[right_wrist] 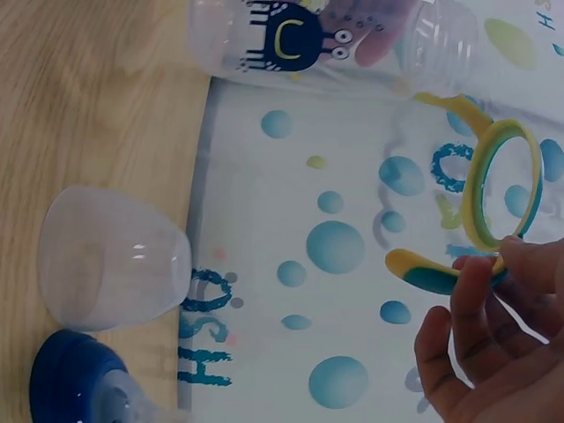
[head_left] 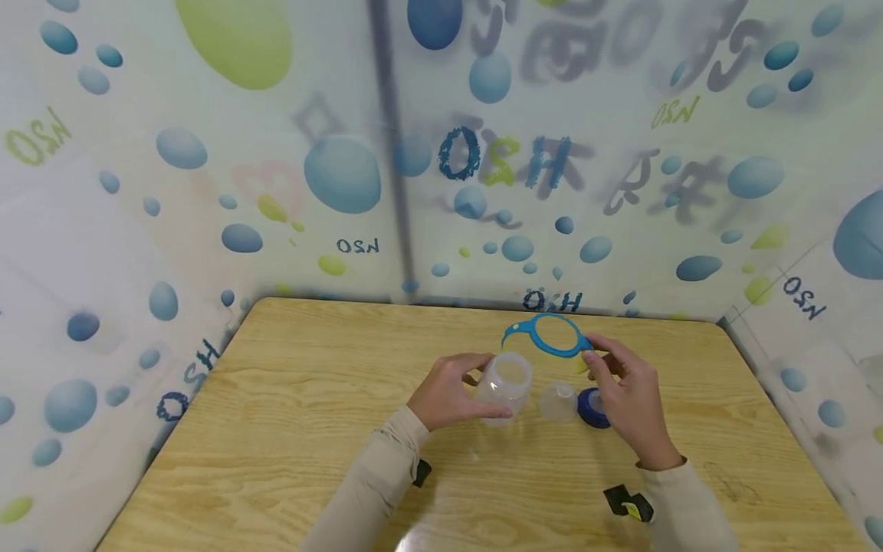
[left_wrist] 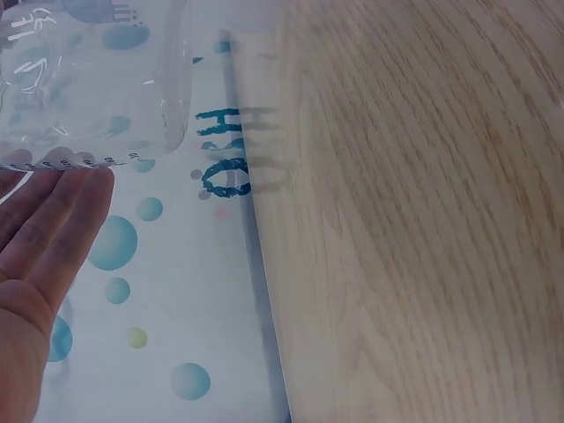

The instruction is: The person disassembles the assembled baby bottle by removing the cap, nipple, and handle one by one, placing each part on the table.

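In the head view my left hand grips a clear baby bottle by its sides, its open mouth tilted up toward the camera. A dark cartoon figure shows on the bottle in the right wrist view. My right hand pinches one end of a two-handled bottle ring, blue on one face and yellow on the other. That ring is held just beyond the bottle's mouth, apart from it. On the table between the hands are a translucent dome cap and a blue screw collar with a clear teat.
The wooden table ends at a wall covering printed with bubbles and letters. Dark pieces show beside the right sleeve, and another dark piece beside the left sleeve.
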Available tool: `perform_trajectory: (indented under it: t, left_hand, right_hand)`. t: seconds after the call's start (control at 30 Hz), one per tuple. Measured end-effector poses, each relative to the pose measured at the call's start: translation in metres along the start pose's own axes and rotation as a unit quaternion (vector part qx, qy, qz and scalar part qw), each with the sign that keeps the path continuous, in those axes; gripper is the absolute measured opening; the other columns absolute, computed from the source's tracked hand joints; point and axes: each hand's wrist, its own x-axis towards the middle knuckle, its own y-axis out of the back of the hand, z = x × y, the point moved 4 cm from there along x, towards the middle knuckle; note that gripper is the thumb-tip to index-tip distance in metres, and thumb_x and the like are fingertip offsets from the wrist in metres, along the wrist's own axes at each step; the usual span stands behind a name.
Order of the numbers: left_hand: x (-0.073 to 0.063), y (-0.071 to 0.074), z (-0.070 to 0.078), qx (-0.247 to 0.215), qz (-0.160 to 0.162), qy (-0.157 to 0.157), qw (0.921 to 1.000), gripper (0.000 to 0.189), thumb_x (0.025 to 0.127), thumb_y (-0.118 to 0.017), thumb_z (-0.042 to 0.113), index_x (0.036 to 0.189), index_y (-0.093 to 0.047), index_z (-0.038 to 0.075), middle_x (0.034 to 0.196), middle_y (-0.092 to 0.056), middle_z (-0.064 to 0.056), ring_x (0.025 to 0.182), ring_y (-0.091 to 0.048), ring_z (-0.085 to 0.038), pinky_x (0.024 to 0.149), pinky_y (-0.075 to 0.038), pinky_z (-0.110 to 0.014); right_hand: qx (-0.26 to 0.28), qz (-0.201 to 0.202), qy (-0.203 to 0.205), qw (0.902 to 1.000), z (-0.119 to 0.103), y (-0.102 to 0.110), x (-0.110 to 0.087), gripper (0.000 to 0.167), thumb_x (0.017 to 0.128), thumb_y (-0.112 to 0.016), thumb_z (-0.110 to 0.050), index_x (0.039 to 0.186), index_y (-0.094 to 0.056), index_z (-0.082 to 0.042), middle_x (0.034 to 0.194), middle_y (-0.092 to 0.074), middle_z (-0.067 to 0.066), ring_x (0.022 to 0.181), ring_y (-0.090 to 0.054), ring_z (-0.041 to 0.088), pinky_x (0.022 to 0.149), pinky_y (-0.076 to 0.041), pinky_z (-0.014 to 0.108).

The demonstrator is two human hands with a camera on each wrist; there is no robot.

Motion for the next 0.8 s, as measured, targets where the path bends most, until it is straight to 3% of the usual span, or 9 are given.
perform_trajectory:
  t: [0.1, 0.4, 0.63, 0.8]
  left_hand:
    - [0.000, 0.000, 0.000, -0.002, -0.001, 0.002, 1.0000, 0.070, 0.068, -0.093, 0.032, 0.127, -0.066, 0.006, 0.115, -0.071, -0.004, 0.096, -0.066, -0.012, 0.072, -0.059, -0.028]
    - [0.000, 0.000, 0.002, -0.006, -0.003, 0.005, 1.0000, 0.069, 0.069, -0.093, 0.031, 0.127, -0.066, 0.006, 0.115, -0.071, -0.005, 0.096, -0.067, -0.014, 0.072, -0.058, -0.027]
    - [0.001, -0.001, 0.003, -0.010, -0.004, -0.002, 0.9999, 0.070, 0.070, -0.092, 0.031, 0.129, -0.065, 0.006, 0.116, -0.071, -0.012, 0.097, -0.067, -0.016, 0.072, -0.057, -0.025]
    - [0.001, -0.001, 0.002, -0.009, -0.003, -0.003, 1.0000, 0.070, 0.070, -0.092, 0.032, 0.129, -0.065, 0.006, 0.116, -0.071, -0.008, 0.096, -0.068, -0.016, 0.072, -0.057, -0.024]
  right_hand:
    - [-0.008, 0.002, -0.010, 0.9999, 0.009, 0.000, 0.000, 0.026, 0.097, -0.062, -0.001, 0.122, -0.068, 0.001, 0.093, -0.069, 0.011, 0.065, -0.058, 0.005, 0.048, -0.044, 0.019]
    - [-0.038, -0.010, -0.044, 0.9982, 0.036, -0.001, -0.004, 0.025, 0.099, -0.062, -0.006, 0.122, -0.067, 0.003, 0.093, -0.068, 0.012, 0.065, -0.058, 0.006, 0.052, -0.049, 0.019]
    - [-0.046, -0.013, -0.055, 0.9973, 0.050, 0.000, -0.008, 0.025, 0.099, -0.061, -0.007, 0.120, -0.067, 0.004, 0.094, -0.069, 0.015, 0.063, -0.058, 0.005, 0.052, -0.049, 0.019]
    - [-0.051, -0.017, -0.068, 0.9962, 0.059, 0.000, -0.010, 0.026, 0.100, -0.060, -0.009, 0.121, -0.067, 0.005, 0.098, -0.068, 0.017, 0.063, -0.060, 0.011, 0.052, -0.049, 0.020]
